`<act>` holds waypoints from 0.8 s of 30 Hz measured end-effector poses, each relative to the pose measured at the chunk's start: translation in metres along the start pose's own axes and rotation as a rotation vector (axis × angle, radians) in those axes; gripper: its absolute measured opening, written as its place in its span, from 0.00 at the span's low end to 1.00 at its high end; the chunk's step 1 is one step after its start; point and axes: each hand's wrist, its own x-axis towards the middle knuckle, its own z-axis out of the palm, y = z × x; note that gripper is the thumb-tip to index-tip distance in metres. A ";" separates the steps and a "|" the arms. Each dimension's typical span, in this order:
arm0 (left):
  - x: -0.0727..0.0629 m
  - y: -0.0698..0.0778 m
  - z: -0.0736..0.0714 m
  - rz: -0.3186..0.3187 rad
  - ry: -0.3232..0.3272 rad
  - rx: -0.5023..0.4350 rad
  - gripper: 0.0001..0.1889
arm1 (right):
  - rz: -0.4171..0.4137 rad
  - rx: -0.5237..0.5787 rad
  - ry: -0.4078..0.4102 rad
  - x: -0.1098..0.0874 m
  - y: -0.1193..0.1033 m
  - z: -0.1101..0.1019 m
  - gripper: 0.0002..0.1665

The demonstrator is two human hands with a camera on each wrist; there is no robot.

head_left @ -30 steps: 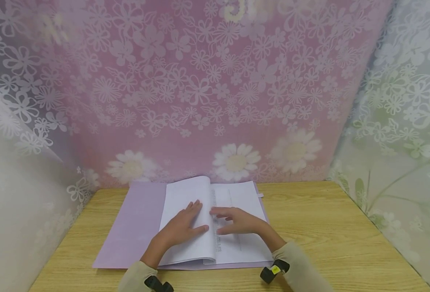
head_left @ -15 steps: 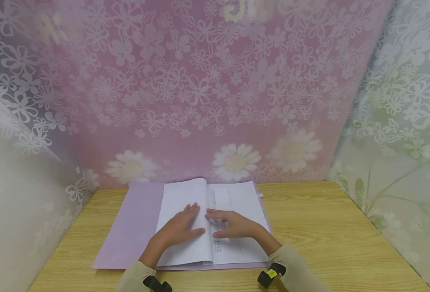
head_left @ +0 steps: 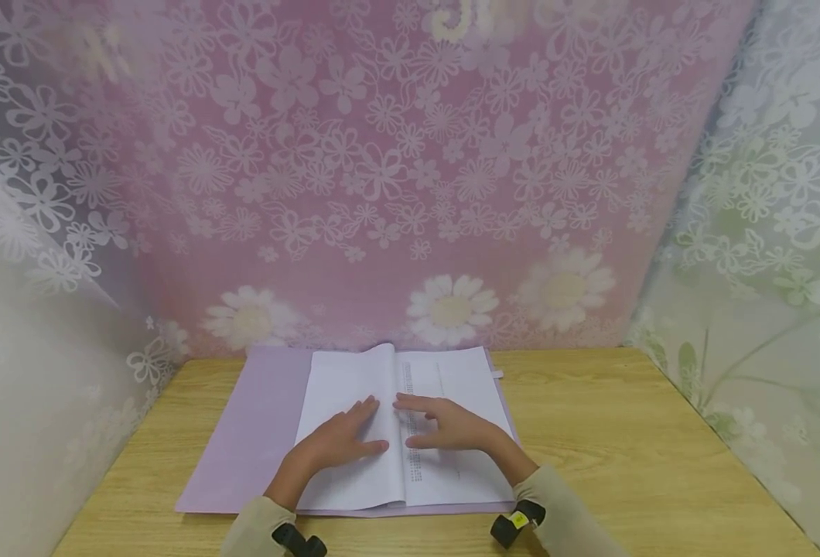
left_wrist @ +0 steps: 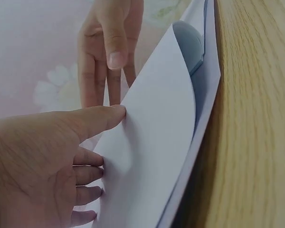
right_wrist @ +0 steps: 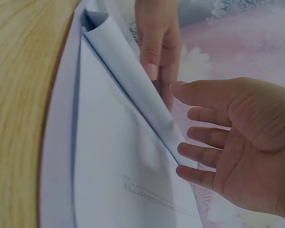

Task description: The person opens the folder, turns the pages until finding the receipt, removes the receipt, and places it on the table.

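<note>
A purple folder [head_left: 239,433] lies spread on the table, with white sheets in it. The left-hand sheets [head_left: 333,487] bulge up along the fold in the middle. My left hand [head_left: 336,441] presses on these sheets, its thumb and fingertips touching the paper in the left wrist view. My right hand [head_left: 455,425] hovers by the fold over the right-hand sheet [head_left: 462,480], which carries a column of small print. In the right wrist view its fingers [right_wrist: 206,135] are spread, fingertips right at the raised fold [right_wrist: 128,61]. Nothing is between the fingers of either hand.
The folder rests on a wooden table [head_left: 626,441]. Flower-printed curtains [head_left: 410,170] hang behind the table and at both sides. A small white tab [head_left: 497,374] sticks out at the folder's right edge. Each sleeve bears a dark wrist camera [head_left: 517,524].
The bulge of the left-hand sheets has sunk lower, and the fold has shifted slightly left. My right hand has moved a little left. My left hand stays nearly in place on the paper.
</note>
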 end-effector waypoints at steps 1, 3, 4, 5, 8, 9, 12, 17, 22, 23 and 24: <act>0.000 -0.001 0.001 -0.005 -0.007 -0.006 0.46 | -0.001 0.005 0.005 0.000 0.000 -0.002 0.40; 0.000 -0.002 0.002 -0.008 -0.016 -0.011 0.46 | -0.003 0.004 0.020 -0.001 0.002 -0.006 0.40; 0.000 -0.003 0.002 -0.007 -0.018 -0.012 0.46 | -0.002 0.003 0.030 -0.001 0.002 -0.008 0.40; 0.000 -0.003 0.003 -0.006 -0.020 -0.010 0.46 | -0.001 0.006 0.038 -0.002 0.003 -0.011 0.40; 0.000 -0.005 0.004 -0.004 -0.022 -0.006 0.46 | 0.011 0.009 0.082 -0.003 0.005 -0.019 0.40; 0.000 -0.005 0.005 -0.001 -0.023 -0.003 0.46 | 0.019 0.012 0.099 -0.003 0.006 -0.022 0.40; 0.000 -0.006 0.005 0.008 -0.021 -0.005 0.46 | 0.050 0.014 0.161 -0.004 0.010 -0.032 0.39; 0.000 -0.007 0.004 0.021 -0.017 -0.010 0.46 | 0.085 -0.003 0.283 -0.006 0.026 -0.048 0.39; 0.000 -0.008 0.003 0.022 -0.015 -0.008 0.46 | 0.149 -0.026 0.389 -0.008 0.045 -0.061 0.39; 0.000 -0.008 0.003 0.022 -0.016 -0.008 0.46 | 0.164 -0.026 0.404 -0.009 0.048 -0.063 0.39; 0.000 -0.009 0.003 0.022 -0.017 -0.008 0.46 | 0.175 -0.019 0.421 -0.010 0.052 -0.064 0.39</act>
